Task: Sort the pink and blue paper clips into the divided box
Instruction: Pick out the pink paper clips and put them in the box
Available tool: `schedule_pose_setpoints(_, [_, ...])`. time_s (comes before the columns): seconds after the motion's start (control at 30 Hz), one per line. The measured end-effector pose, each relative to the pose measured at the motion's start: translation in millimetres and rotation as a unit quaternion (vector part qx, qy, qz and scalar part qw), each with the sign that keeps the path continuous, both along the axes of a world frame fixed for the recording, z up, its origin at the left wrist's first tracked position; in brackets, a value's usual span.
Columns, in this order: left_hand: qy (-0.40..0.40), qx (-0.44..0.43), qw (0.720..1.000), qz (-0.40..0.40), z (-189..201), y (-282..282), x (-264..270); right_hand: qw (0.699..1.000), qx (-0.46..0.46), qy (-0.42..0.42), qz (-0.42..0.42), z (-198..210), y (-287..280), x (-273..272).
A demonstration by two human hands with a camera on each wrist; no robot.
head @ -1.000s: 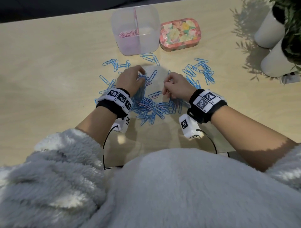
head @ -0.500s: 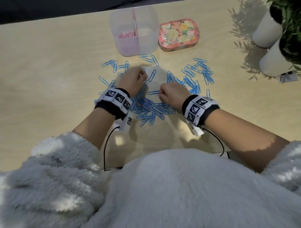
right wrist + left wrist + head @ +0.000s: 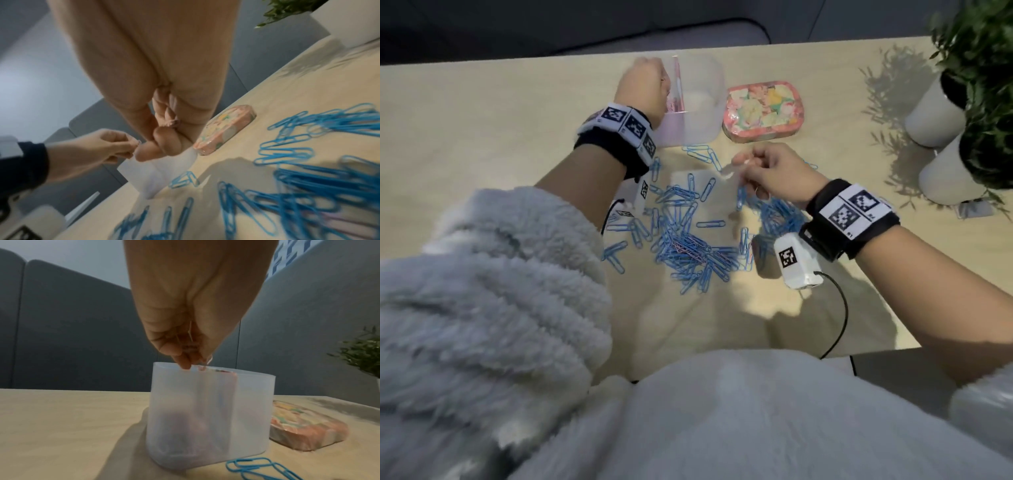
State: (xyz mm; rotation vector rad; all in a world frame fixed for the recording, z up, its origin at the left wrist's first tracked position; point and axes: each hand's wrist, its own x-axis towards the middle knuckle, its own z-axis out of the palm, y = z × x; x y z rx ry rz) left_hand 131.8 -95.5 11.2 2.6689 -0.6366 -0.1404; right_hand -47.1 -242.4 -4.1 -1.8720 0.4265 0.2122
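Left hand [image 3: 645, 85] up from clips [image 3: 681, 246] to box [image 3: 702, 113], fingertips pinched, perhaps on pink clip; right hand [image 3: 774, 174] curled beside tin [image 3: 762, 109].

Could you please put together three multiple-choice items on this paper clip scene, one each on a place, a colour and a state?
1. Where is the left hand?
A. Over the divided box
B. On the floral tin
C. Flat on the table

2. What colour are most loose paper clips on the table?
A. Pink
B. Blue
C. Green

3. How is the floral tin?
A. Tipped on its side
B. Inside the box
C. Lying flat beside the box

Answers: 1 A, its fingertips hang at the box rim; 2 B, the pile is nearly all blue; 3 C, it rests flat on the table to the right of the box.
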Motion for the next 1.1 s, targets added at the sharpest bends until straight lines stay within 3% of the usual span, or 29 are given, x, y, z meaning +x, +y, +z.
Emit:
schedule_pose_setpoints(0.1, [0.051, 0.009, 0.999, -0.003, -3, -1, -1, 0.995, 0.075, -0.018, -0.057, 12, 1, 20])
schedule_pose_setpoints(0.2, [0.074, -0.045, 0.996, 0.011, -6, 10, -7, 0.981, 0.169, -0.012, -0.090, 29, 12, 53])
schedule_pose_setpoints(0.37, [-0.037, -0.112, 0.993, 0.010, -10, 56, -43, 0.969, 0.219, -0.007, -0.116, 39, 39, 118])
schedule_pose_setpoints(0.47, [-0.024, -0.062, 0.998, -0.007, -22, 90, -68, 0.995, 0.084, 0.001, -0.062, 38, 55, 151])
schedule_pose_setpoints(0.57, [0.029, -0.009, 0.999, -0.020, -37, 116, -89, 0.999, -0.033, 0.011, -0.028, 30, 62, 162])
schedule_pose_setpoints(0.7, [0.131, 0.000, 0.990, -0.059, -51, 130, -108, 0.988, -0.113, -0.102, -0.001, 27, 70, 121])
schedule_pose_setpoints(0.8, [0.162, 0.007, 0.983, -0.091, -57, 126, -122, 0.969, -0.202, -0.136, 0.035, 18, 73, 74])
schedule_pose_setpoints(0.97, [0.144, 0.019, 0.981, -0.130, -61, 111, -142, 0.928, -0.272, 0.005, 0.253, -26, 87, -18])
schedule_pose_setpoints(1.03, [0.140, 0.037, 0.978, -0.149, -63, 107, -148, 0.916, -0.291, 0.029, 0.273, -42, 89, -40])
schedule_pose_setpoints(1.1, [0.139, 0.046, 0.977, -0.155, -65, 107, -151, 0.926, -0.295, 0.016, 0.235, -50, 85, -46])
